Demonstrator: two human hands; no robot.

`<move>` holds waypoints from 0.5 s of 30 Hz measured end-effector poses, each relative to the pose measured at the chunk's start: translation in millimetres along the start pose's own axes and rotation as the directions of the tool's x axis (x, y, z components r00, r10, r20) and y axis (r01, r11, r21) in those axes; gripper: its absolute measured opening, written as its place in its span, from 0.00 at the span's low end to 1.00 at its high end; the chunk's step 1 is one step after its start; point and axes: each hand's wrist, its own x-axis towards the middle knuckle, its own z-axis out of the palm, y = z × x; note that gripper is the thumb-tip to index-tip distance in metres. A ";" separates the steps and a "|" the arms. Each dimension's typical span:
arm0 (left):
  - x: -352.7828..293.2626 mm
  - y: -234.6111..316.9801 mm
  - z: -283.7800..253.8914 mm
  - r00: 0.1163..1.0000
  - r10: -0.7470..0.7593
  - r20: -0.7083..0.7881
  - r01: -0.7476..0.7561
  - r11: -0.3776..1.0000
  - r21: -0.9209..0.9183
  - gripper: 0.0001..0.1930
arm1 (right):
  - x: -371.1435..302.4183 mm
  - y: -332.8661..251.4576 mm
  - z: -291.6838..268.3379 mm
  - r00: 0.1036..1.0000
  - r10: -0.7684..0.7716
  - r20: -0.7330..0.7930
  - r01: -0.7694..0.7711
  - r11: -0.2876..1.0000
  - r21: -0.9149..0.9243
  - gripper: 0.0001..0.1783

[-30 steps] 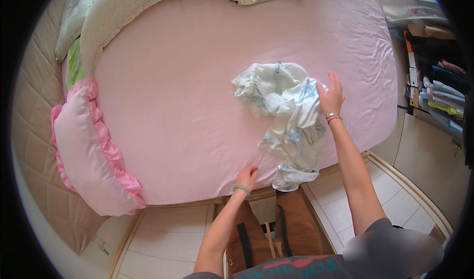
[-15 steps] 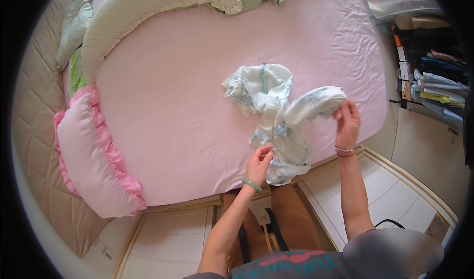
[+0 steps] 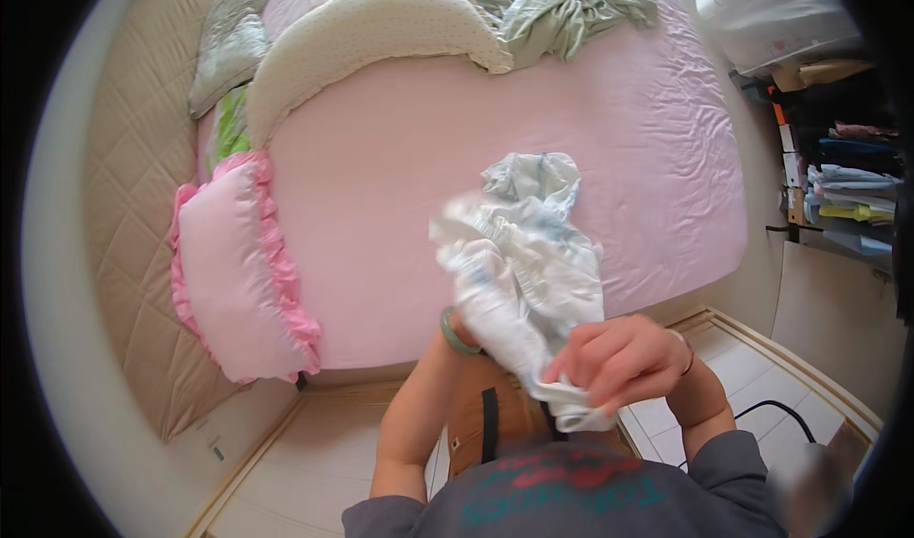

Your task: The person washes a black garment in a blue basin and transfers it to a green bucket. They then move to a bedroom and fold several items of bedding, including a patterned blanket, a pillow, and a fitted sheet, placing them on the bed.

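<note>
A thin white garment (image 3: 543, 243) with a pale blue print and gathered, elastic-looking parts hangs in front of me. Its far end rests on the pink bed, while its near end is raised over the bed's front edge. My right hand (image 3: 624, 362) is closed on the near hem, pinching the cloth, slightly blurred. Only the wrist end of my left hand (image 3: 465, 328) shows, by a green bangle (image 3: 458, 334); its fingers are hidden under or inside the garment. The kind of garment is not clear.
On the bed's pink sheet (image 3: 381, 157), a pink ruffled pillow (image 3: 228, 271) lies at the left. A curved dotted cushion (image 3: 362, 24) and crumpled green cloth (image 3: 581, 9) lie at the back. A shelf of folded clothes (image 3: 852, 181) stands at the right.
My right hand has moved down and left, pulling cloth toward me. My left hand has gone under or into the garment. The garment has been lifted and bunched nearer to me; the view has shifted.
</note>
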 end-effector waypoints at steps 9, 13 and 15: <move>-88.0 62.0 14.1 0.985 0.076 0.155 -0.137 0.888 0.438 0.35 | 17.6 3.7 46.2 0.992 0.124 -0.028 -0.120 0.834 -0.538 0.11; -93.8 77.3 78.5 0.968 -0.245 0.053 0.250 0.926 -0.283 0.37 | 45.4 1.9 47.6 0.921 -0.038 -0.388 -0.312 0.528 -0.790 0.17; -102.7 80.4 81.0 0.986 -0.163 -0.024 0.155 0.969 -0.192 0.35 | 47.0 19.9 52.0 0.893 -0.075 -0.444 -0.343 0.525 -0.779 0.19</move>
